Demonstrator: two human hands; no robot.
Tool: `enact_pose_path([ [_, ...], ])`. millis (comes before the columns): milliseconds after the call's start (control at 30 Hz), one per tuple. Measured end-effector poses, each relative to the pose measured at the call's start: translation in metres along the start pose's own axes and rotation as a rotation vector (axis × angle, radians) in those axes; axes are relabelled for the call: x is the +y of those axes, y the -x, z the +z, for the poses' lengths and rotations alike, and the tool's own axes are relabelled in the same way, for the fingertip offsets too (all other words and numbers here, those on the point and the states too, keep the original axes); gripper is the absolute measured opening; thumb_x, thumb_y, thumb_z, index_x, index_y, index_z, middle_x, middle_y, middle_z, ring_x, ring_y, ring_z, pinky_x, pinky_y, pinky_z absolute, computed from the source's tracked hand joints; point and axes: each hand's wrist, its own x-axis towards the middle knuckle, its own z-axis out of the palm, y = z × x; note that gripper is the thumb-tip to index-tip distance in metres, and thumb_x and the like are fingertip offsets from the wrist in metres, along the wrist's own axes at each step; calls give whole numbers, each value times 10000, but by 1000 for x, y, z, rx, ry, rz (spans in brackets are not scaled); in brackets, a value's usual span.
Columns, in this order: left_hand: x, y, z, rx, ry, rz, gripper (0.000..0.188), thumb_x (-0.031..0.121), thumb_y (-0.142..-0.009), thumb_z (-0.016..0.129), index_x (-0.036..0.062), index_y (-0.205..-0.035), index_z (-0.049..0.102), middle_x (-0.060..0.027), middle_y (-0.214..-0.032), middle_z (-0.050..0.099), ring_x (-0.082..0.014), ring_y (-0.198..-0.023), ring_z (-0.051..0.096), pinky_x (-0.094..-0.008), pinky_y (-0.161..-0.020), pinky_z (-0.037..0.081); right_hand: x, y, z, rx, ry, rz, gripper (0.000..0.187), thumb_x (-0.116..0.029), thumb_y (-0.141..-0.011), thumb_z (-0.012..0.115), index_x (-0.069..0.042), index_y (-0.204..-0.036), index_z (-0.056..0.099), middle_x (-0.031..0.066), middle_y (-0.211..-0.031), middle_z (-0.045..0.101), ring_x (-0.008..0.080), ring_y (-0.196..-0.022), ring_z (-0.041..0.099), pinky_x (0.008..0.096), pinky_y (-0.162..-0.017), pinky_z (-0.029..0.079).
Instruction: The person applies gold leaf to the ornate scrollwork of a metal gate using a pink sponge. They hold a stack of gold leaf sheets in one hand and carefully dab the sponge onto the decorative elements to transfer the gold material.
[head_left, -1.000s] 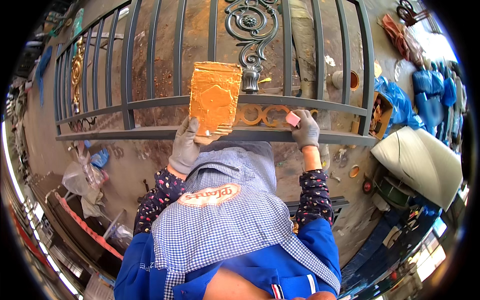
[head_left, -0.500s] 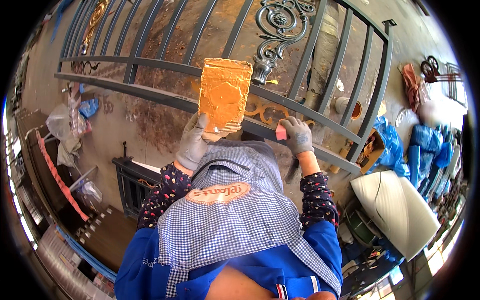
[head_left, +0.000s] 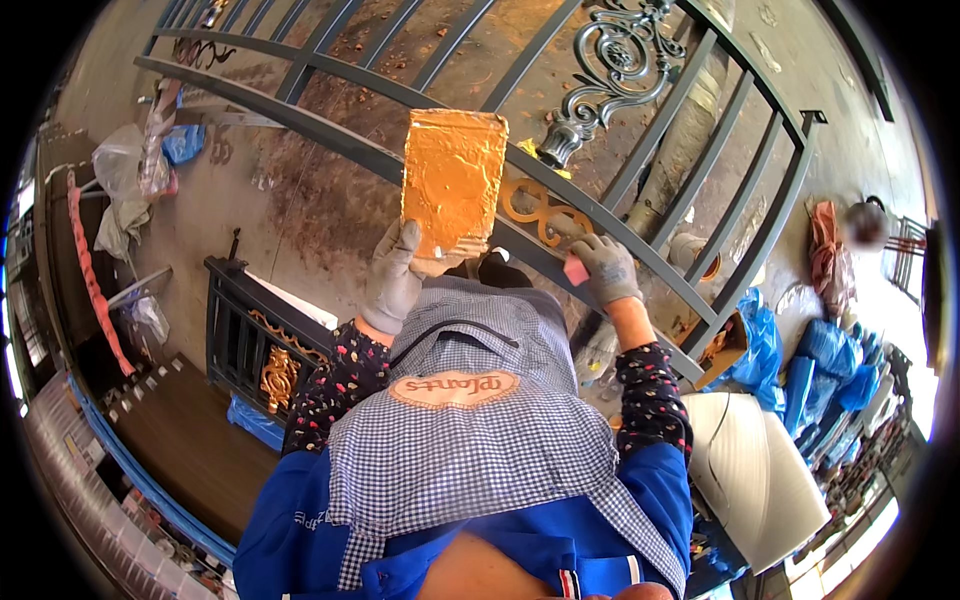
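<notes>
My gloved left hand (head_left: 393, 277) grips the lower end of a cardboard piece (head_left: 455, 182) thickly smeared with gold-orange paint. The cardboard is held up in front of the dark metal railing (head_left: 350, 148). In my gloved right hand (head_left: 612, 272) is a small pink sponge block (head_left: 575, 269), pinched in the fingers. The sponge is at the railing's lower bars, just right of a gold scroll ornament (head_left: 548, 212) set between them. Whether the sponge touches the metal cannot be made out. Part of the scroll is hidden by the cardboard.
A dark cast ornament (head_left: 612, 60) rises within the railing. At left, a smaller dark panel with gold ornament (head_left: 277, 378) stands by my arm. To the right are blue plastic wrap (head_left: 757, 345), a cardboard box (head_left: 725, 352) and a roll of white foam sheet (head_left: 765, 480).
The view has turned, so the railing appears more slanted and shifted right. My right hand with the sponge is slightly farther right; more of the gold scroll shows. Both grips are unchanged.
</notes>
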Motion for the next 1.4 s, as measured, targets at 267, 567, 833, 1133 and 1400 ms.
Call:
enact_pose_path([
  [267,19,3,-6,43,49,99,561,411,-999,616,-7,-1362,523,-142,-1319,616,-271,-1185,631,-414,-1023,528,6,9,0,86,59,60,353,-88,-716,706,-153,-1059,656,36,-1104,642,261,-1048,635,397,-852,494],
  [567,-19,-7,-10,-45,-26,-20,531,376,-1004,625,1,-1368,538,-101,-1286,644,-185,-1129,652,-319,-979,533,-25,43,-58,371,-374,360,376,-56,-717,726,-105,-1084,664,99,-1076,657,325,-1006,653,415,-853,517],
  [833,-58,-23,43,-168,112,-181,494,319,-1032,576,-16,-1388,505,-118,-1306,631,-214,-1144,656,-358,-969,570,-99,21,-112,642,-591,314,323,-92,-755,781,-53,-1054,668,139,-1007,680,342,-920,679,385,-813,537],
  [1133,-80,-18,48,-239,68,-255,509,334,-1042,548,-19,-1404,480,-130,-1297,630,-231,-1144,659,-376,-961,584,-95,16,-107,678,-359,351,362,-152,-753,776,-84,-1082,640,118,-995,661,350,-874,674,410,-749,543],
  [1400,-90,-12,43,-186,76,-228,478,313,-1049,541,-20,-1389,494,-128,-1267,646,-224,-1107,675,-373,-946,589,-114,31,-101,489,-248,337,383,-174,-723,776,-117,-1069,621,113,-965,641,356,-844,662,442,-709,525],
])
